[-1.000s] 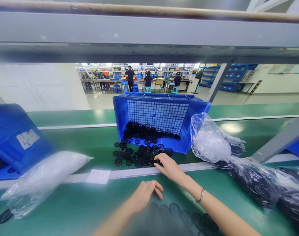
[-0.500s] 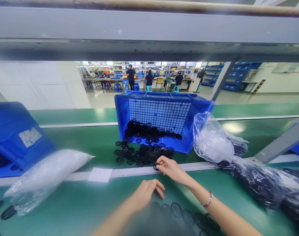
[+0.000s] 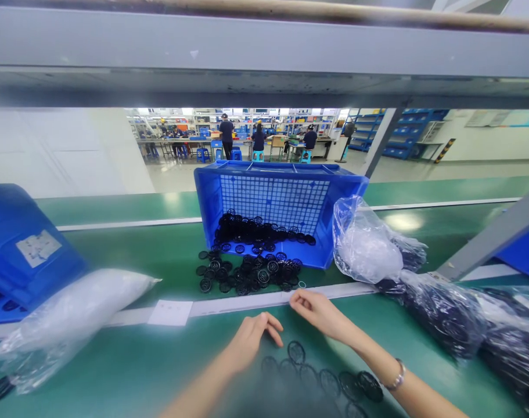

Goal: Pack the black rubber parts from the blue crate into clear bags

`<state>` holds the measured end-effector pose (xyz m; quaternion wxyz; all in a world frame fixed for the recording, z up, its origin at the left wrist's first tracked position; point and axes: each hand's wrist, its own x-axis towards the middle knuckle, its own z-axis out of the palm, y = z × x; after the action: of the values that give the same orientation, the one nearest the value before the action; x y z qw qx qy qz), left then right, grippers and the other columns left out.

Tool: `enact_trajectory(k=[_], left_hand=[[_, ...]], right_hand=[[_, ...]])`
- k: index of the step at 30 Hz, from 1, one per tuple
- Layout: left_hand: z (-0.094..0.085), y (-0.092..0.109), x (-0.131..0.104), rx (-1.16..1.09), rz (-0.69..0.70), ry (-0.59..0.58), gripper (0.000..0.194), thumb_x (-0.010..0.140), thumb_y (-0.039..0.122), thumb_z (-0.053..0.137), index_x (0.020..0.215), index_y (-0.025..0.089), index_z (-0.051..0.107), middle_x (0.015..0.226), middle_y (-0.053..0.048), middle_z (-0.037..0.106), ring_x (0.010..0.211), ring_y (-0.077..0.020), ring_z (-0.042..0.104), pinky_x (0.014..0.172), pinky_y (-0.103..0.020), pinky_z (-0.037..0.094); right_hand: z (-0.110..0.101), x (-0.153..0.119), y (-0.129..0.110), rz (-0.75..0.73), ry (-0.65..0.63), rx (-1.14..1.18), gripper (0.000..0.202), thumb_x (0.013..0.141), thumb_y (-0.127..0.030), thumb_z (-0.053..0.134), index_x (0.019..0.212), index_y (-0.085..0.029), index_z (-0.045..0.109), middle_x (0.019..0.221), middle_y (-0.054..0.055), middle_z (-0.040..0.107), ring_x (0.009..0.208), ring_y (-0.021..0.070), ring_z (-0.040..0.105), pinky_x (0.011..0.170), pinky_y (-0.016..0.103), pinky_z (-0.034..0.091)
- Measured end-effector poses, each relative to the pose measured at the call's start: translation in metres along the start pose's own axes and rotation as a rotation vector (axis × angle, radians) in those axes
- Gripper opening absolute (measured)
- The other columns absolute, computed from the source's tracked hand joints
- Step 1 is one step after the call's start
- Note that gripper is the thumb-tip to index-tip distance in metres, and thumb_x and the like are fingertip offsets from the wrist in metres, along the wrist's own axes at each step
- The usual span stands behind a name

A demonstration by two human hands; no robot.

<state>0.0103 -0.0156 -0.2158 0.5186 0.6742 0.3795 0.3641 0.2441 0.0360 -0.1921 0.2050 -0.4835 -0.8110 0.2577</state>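
Over the green belt (image 3: 129, 360), my left hand (image 3: 252, 339) hovers with its fingers loosely bent and apart, holding nothing. My right hand (image 3: 319, 312) is at the white strip (image 3: 264, 299), fingers curled together; whether anything is inside them is hidden. A thin pale ring (image 3: 302, 284) shows just beyond its fingertips. Black spoked discs (image 3: 255, 273) lie heaped beyond the strip, spilling from a blue crate (image 3: 268, 168) tipped on its side. On the near belt, below my hands, one black disc (image 3: 296, 352) lies above a row of several more discs (image 3: 329, 383), partly blurred.
Clear bags holding black parts (image 3: 442, 319) line the right side beside a slanted metal post (image 3: 490, 238). To the left are a stuffed white bag (image 3: 85, 313), a paper slip (image 3: 171, 312) and another blue crate (image 3: 24, 244). A metal beam (image 3: 264, 46) crosses overhead. People work far behind.
The black disc pinched in my right hand is no longer visible there. A disc now lies above the row on the near belt. My left hand keeps its pose; the view has shifted slightly.
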Motion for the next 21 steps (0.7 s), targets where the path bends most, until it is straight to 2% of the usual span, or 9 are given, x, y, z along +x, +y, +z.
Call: enact_trajectory(k=[4, 8, 11, 14, 17, 19, 21], left_hand=[[-0.001, -0.001, 0.001, -0.010, -0.003, -0.002, 0.070, 0.101, 0.053, 0.010, 0.098, 0.016, 0.070, 0.083, -0.006, 0.077, 0.091, -0.0229, 0.066, 0.094, -0.037, 0.041], [-0.001, -0.003, 0.002, -0.018, 0.002, -0.009, 0.070, 0.101, 0.053, 0.011, 0.098, 0.016, 0.070, 0.082, -0.006, 0.077, 0.090, -0.0226, 0.067, 0.094, -0.036, 0.041], [-0.001, -0.004, 0.002, -0.016, -0.004, -0.005, 0.070, 0.101, 0.053, 0.011, 0.097, 0.017, 0.070, 0.083, -0.006, 0.077, 0.090, -0.0226, 0.067, 0.093, -0.036, 0.041], [-0.001, -0.003, 0.002, -0.015, -0.007, -0.006, 0.070, 0.101, 0.053, 0.011, 0.098, 0.016, 0.070, 0.083, -0.006, 0.077, 0.091, -0.0228, 0.067, 0.094, -0.036, 0.041], [-0.002, 0.000, 0.001, -0.020, -0.007, -0.014, 0.070, 0.102, 0.052, 0.011, 0.098, 0.016, 0.071, 0.083, -0.006, 0.077, 0.091, -0.0228, 0.067, 0.093, -0.036, 0.042], [-0.002, 0.001, 0.001, -0.020, -0.008, -0.015, 0.069, 0.102, 0.052, 0.011, 0.099, 0.016, 0.070, 0.082, -0.006, 0.077, 0.091, -0.0227, 0.067, 0.092, -0.036, 0.042], [-0.002, 0.002, 0.000, -0.015, -0.008, -0.011, 0.069, 0.102, 0.052, 0.011, 0.099, 0.017, 0.070, 0.082, -0.006, 0.077, 0.090, -0.0226, 0.067, 0.093, -0.036, 0.041]], right_hand=[[-0.006, 0.037, 0.010, -0.077, 0.191, -0.251, 0.011, 0.094, -0.024, 0.050, 0.101, -0.024, 0.058, 0.096, 0.002, 0.062, 0.075, 0.0164, 0.059, 0.069, 0.029, 0.048], [0.005, 0.062, 0.010, -0.286, 0.166, -0.510, 0.032, 0.087, -0.018, 0.061, 0.118, -0.022, 0.056, 0.116, 0.009, 0.059, 0.104, 0.0249, 0.057, 0.089, 0.038, 0.050], [0.016, 0.073, 0.006, -0.320, 0.136, -0.560, 0.020, 0.085, -0.012, 0.062, 0.104, -0.019, 0.062, 0.110, 0.011, 0.061, 0.102, 0.0276, 0.057, 0.089, 0.042, 0.050], [0.021, 0.074, 0.002, -0.319, 0.143, -0.543, 0.011, 0.089, -0.011, 0.056, 0.092, -0.019, 0.063, 0.103, 0.010, 0.063, 0.098, 0.0270, 0.058, 0.088, 0.042, 0.049], [0.016, 0.060, -0.001, -0.305, 0.174, -0.471, 0.013, 0.096, -0.020, 0.049, 0.099, -0.021, 0.062, 0.104, 0.008, 0.062, 0.096, 0.0229, 0.059, 0.087, 0.036, 0.049], [0.010, 0.041, -0.001, -0.203, 0.170, -0.273, 0.015, 0.099, -0.028, 0.047, 0.106, -0.022, 0.059, 0.096, 0.005, 0.063, 0.084, 0.0186, 0.060, 0.077, 0.030, 0.050], [0.002, 0.019, 0.003, -0.063, 0.087, -0.007, 0.018, 0.098, -0.035, 0.048, 0.110, -0.023, 0.055, 0.081, -0.001, 0.060, 0.071, 0.0157, 0.057, 0.065, 0.026, 0.048]])
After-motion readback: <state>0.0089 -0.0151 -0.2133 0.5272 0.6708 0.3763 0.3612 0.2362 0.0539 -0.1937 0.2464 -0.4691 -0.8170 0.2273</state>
